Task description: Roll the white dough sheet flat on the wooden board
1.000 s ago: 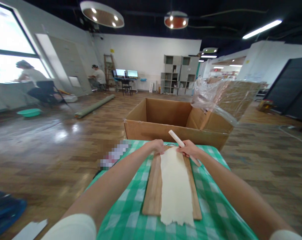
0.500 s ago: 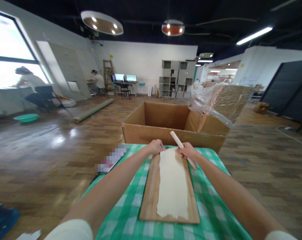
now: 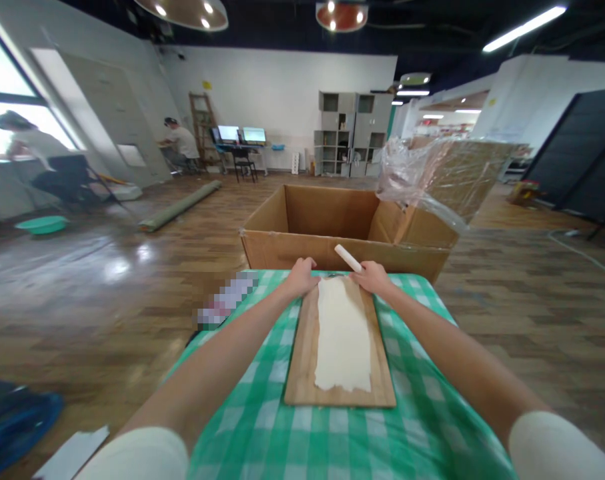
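Observation:
A long, thin sheet of pale dough (image 3: 343, 340) with ragged edges lies along a wooden cutting board (image 3: 302, 363). My left hand (image 3: 302, 277) is at the sheet's far left corner, its fingers bent and apparently pinching the dough edge. At the far right corner, my right hand (image 3: 373, 277) is wrapped round a slim white rolling pin (image 3: 347, 257), which points up and to the left. Its fingertips also reach the dough; the pin's lower end is hidden by the hand. Part of a small dark metallic object (image 3: 335, 275) shows behind the board's far edge.
The board rests on a table with a green-and-white checked cloth (image 3: 262, 420). Just beyond stands a large open cardboard box (image 3: 302, 248), with plastic-wrapped cardboard (image 3: 457, 177) at its right. A blurred, flat object (image 3: 227, 300) lies at the table's left edge. Two people sit further back.
My view has tipped downward, so everything sits higher in the picture. My right hand has shifted along the rolling pin's visible length, covering its lower end. My left hand stays by the far left corner.

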Demonstrator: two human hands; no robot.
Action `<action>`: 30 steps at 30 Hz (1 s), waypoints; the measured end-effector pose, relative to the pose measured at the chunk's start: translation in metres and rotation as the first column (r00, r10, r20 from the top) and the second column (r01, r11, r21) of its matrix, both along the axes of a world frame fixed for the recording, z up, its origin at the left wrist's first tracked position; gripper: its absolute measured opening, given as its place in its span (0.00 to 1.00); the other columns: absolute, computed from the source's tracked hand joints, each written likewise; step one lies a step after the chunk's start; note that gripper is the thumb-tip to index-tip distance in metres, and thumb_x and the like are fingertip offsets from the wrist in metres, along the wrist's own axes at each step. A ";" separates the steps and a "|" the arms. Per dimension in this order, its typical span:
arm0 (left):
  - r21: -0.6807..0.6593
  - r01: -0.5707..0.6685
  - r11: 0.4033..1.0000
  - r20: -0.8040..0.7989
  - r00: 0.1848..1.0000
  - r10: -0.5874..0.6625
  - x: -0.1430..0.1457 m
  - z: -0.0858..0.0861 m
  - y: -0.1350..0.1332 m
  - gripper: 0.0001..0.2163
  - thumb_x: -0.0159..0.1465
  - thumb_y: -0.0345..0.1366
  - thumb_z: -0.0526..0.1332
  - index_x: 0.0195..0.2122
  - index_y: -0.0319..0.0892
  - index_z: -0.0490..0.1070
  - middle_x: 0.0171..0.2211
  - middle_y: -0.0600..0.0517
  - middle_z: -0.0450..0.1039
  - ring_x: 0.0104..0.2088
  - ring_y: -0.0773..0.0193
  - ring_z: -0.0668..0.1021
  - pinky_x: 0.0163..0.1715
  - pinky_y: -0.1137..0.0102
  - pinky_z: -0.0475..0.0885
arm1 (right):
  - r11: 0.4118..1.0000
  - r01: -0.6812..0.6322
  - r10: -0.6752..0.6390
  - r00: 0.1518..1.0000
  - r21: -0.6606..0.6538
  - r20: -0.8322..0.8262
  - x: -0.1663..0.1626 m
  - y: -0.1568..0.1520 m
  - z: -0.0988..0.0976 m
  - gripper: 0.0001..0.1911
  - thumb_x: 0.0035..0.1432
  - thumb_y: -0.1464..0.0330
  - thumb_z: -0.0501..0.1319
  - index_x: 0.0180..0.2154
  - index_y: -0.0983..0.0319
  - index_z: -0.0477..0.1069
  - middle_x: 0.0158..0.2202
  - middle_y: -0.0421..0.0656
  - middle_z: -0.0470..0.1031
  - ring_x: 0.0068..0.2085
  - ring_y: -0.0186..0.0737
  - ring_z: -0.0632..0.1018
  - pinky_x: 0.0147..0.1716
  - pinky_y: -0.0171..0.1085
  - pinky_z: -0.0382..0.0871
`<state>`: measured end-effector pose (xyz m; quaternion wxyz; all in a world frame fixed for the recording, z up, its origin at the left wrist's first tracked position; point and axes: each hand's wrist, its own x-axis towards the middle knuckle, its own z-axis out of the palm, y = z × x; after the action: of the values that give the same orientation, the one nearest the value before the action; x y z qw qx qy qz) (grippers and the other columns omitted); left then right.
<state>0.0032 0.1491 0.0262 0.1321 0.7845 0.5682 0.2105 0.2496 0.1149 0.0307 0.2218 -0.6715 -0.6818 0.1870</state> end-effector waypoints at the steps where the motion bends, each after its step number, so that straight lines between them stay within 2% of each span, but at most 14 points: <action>1: 0.051 -0.015 0.999 0.033 0.999 0.013 -0.002 0.002 -0.010 0.14 0.67 0.32 0.66 0.54 0.37 0.73 0.53 0.42 0.75 0.56 0.55 0.78 0.59 0.62 0.72 | 0.999 -0.028 0.027 0.999 0.030 0.032 0.003 -0.011 0.002 0.13 0.68 0.61 0.67 0.40 0.66 0.78 0.40 0.51 0.80 0.41 0.44 0.78 0.37 0.36 0.67; 4: 0.196 -0.046 0.980 0.130 0.991 0.021 -0.012 0.007 -0.055 0.14 0.75 0.36 0.55 0.58 0.38 0.68 0.58 0.41 0.71 0.61 0.56 0.73 0.64 0.60 0.68 | 0.983 -0.171 0.164 0.981 0.060 0.105 0.013 -0.059 0.003 0.12 0.68 0.61 0.66 0.40 0.63 0.78 0.46 0.51 0.79 0.47 0.46 0.77 0.45 0.37 0.66; 7: 0.334 0.074 0.940 0.120 0.985 -0.121 -0.017 0.006 -0.110 0.15 0.78 0.41 0.50 0.59 0.41 0.68 0.58 0.43 0.72 0.62 0.54 0.73 0.65 0.58 0.67 | 0.922 -0.384 0.361 0.899 0.053 0.250 0.009 -0.115 -0.001 0.11 0.69 0.60 0.66 0.45 0.60 0.77 0.49 0.49 0.77 0.47 0.45 0.78 0.45 0.37 0.67; 9: 0.323 0.209 0.923 0.003 0.975 -0.222 -0.015 -0.003 -0.141 0.17 0.78 0.44 0.49 0.60 0.43 0.68 0.60 0.43 0.72 0.62 0.53 0.74 0.65 0.57 0.67 | 0.876 -0.482 0.434 0.817 0.035 0.381 -0.002 -0.144 -0.004 0.13 0.71 0.58 0.63 0.48 0.59 0.77 0.50 0.49 0.76 0.44 0.46 0.79 0.42 0.38 0.68; 11: 0.244 0.267 0.932 -0.128 0.962 -0.242 -0.009 -0.015 -0.163 0.21 0.78 0.46 0.49 0.64 0.42 0.66 0.65 0.42 0.69 0.65 0.52 0.73 0.66 0.57 0.67 | 0.860 -0.511 0.447 0.770 0.018 0.455 -0.015 -0.162 -0.005 0.16 0.72 0.56 0.61 0.50 0.59 0.77 0.50 0.50 0.75 0.43 0.46 0.79 0.40 0.38 0.69; 14: 0.185 0.252 0.950 -0.247 0.947 -0.203 -0.005 -0.031 -0.180 0.25 0.78 0.48 0.46 0.67 0.38 0.64 0.68 0.38 0.67 0.69 0.50 0.70 0.68 0.56 0.65 | 0.841 -0.540 0.461 0.750 0.038 0.474 -0.023 -0.174 -0.005 0.20 0.75 0.54 0.56 0.52 0.59 0.77 0.49 0.50 0.76 0.44 0.47 0.79 0.42 0.40 0.70; 16: 0.168 0.269 0.948 -0.291 0.933 -0.213 -0.007 -0.035 -0.187 0.25 0.79 0.47 0.45 0.67 0.36 0.65 0.68 0.37 0.67 0.71 0.50 0.68 0.70 0.56 0.63 | 0.826 -0.558 0.463 0.755 0.084 0.464 -0.018 -0.180 -0.006 0.21 0.76 0.55 0.53 0.54 0.59 0.78 0.50 0.52 0.77 0.48 0.49 0.79 0.48 0.43 0.71; 18: 0.160 0.299 0.941 -0.317 0.918 -0.238 -0.011 -0.035 -0.196 0.26 0.79 0.46 0.44 0.67 0.36 0.66 0.69 0.37 0.67 0.71 0.51 0.68 0.71 0.54 0.61 | 0.815 -0.565 0.452 0.761 0.131 0.466 -0.007 -0.186 -0.011 0.23 0.78 0.57 0.50 0.58 0.60 0.76 0.55 0.54 0.76 0.54 0.52 0.78 0.55 0.48 0.70; 21: 0.176 0.328 0.928 -0.352 0.901 -0.252 -0.017 -0.034 -0.217 0.27 0.79 0.47 0.44 0.69 0.33 0.64 0.70 0.35 0.64 0.72 0.48 0.66 0.72 0.51 0.59 | 0.792 -0.585 0.449 0.752 0.175 0.483 0.006 -0.202 -0.022 0.27 0.79 0.59 0.46 0.67 0.63 0.69 0.66 0.58 0.71 0.66 0.56 0.71 0.64 0.54 0.65; 23: 0.211 0.331 0.920 -0.377 0.896 -0.235 -0.018 -0.036 -0.236 0.29 0.78 0.49 0.46 0.70 0.32 0.63 0.71 0.34 0.63 0.73 0.45 0.64 0.72 0.49 0.59 | 0.787 -0.582 0.437 0.759 0.203 0.482 0.008 -0.218 -0.029 0.29 0.78 0.57 0.46 0.71 0.64 0.63 0.71 0.56 0.66 0.71 0.57 0.67 0.67 0.56 0.62; 27: 0.317 0.253 0.914 -0.400 0.909 -0.113 -0.013 -0.046 -0.272 0.35 0.75 0.54 0.50 0.71 0.29 0.61 0.71 0.29 0.61 0.74 0.40 0.61 0.72 0.48 0.59 | 0.778 -0.578 0.417 0.769 0.247 0.485 0.005 -0.250 -0.040 0.36 0.76 0.52 0.51 0.76 0.63 0.52 0.75 0.54 0.58 0.75 0.57 0.59 0.70 0.56 0.59; 30: 0.325 0.208 0.923 -0.408 0.911 -0.062 -0.004 -0.048 -0.273 0.36 0.75 0.54 0.48 0.70 0.25 0.62 0.70 0.26 0.62 0.73 0.38 0.62 0.71 0.49 0.60 | 0.768 -0.587 0.419 0.763 0.255 0.493 0.006 -0.254 -0.044 0.40 0.75 0.50 0.52 0.77 0.63 0.48 0.77 0.54 0.52 0.76 0.56 0.55 0.72 0.56 0.56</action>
<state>-0.0009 -0.1239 -0.0223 -0.1157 0.8592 0.4780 0.1411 0.2556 -0.1386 -0.0133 0.1454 -0.4231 -0.8932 -0.0451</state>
